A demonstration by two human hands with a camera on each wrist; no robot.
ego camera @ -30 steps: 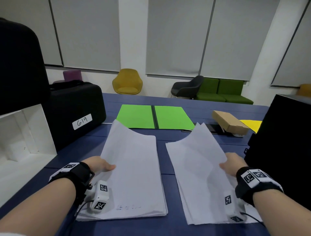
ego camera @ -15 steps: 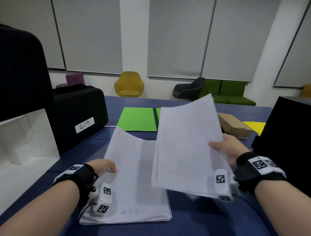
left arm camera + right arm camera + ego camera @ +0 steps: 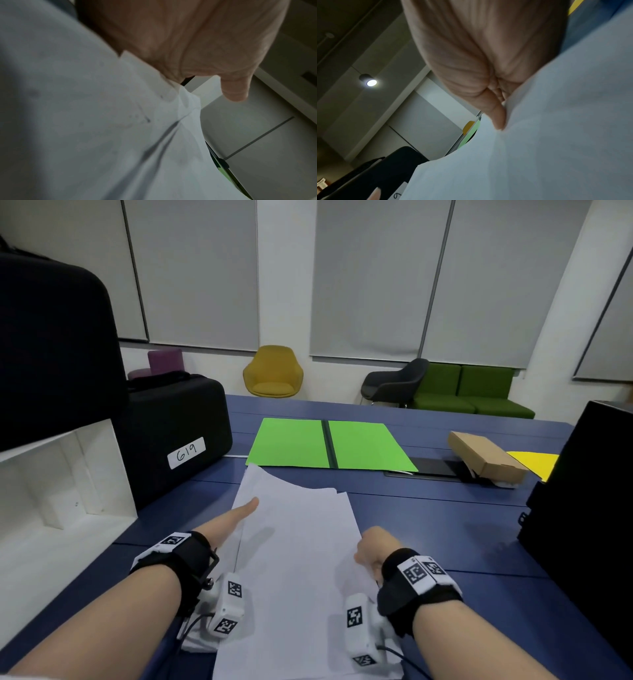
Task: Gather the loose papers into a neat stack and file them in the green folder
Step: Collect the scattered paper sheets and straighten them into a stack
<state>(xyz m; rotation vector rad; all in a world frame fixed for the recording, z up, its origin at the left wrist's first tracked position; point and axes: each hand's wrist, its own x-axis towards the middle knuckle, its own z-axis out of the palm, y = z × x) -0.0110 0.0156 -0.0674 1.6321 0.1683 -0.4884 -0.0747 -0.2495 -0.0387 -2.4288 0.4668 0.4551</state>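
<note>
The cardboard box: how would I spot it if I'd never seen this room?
Start at the blue table and look to its far right side. Right of the open green folder lies the cardboard box, the only plain brown thing, beside a yellow sheet.

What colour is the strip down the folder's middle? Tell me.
Black, running between the two bright green halves of the open folder; the head view shows it best.

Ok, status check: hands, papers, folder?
Left hand flat against the white paper stack's left edge; right hand pinching its right edge. Stack uneven. Open green folder empty; bare blue table between.
</note>
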